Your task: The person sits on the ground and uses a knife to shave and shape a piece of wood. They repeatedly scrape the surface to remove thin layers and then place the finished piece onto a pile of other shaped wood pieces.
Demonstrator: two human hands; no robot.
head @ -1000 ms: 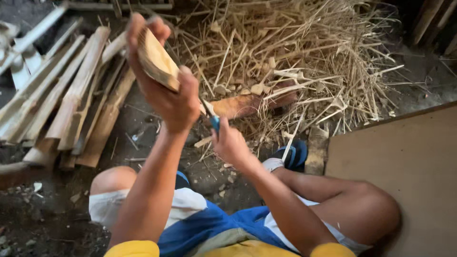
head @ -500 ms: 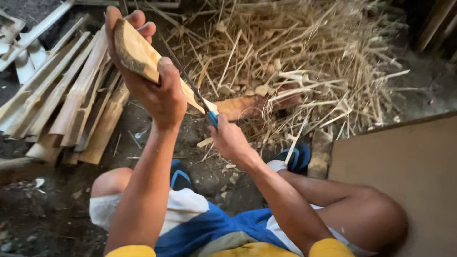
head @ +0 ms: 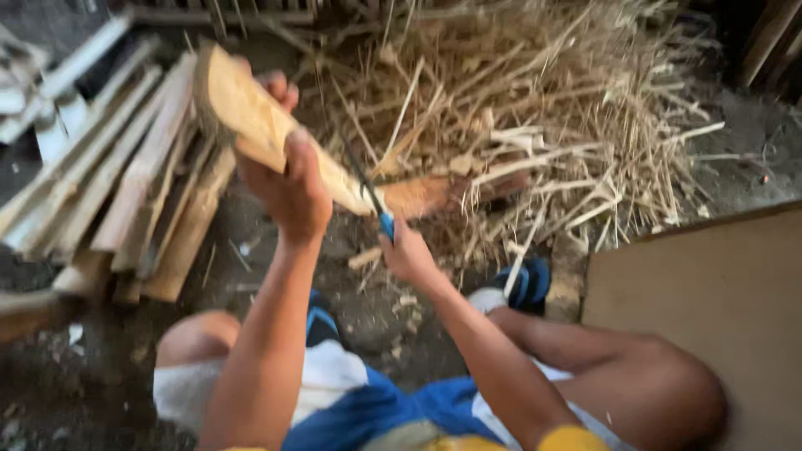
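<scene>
head view | left hand (head: 288, 188) clenched around a pale wood slab (head: 251, 125), raised over the straw pile (head: 535, 125) | right hand (head: 405, 250) gripping a blue-handled knife (head: 372, 196) at its lower edge | slab looks stiff, light, rough; best held mid-length

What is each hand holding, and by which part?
Left hand grips the wood piece around its middle; right hand holds a knife by its blue handle.

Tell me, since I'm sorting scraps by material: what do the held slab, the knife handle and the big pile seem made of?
Slab: pale raw wood, unfinished, matte cut face. Knife handle: probably plastic, given its bright blue colour; the frame is blurred. Pile: dry, straw-coloured wood or bamboo slivers and shavings.
</scene>
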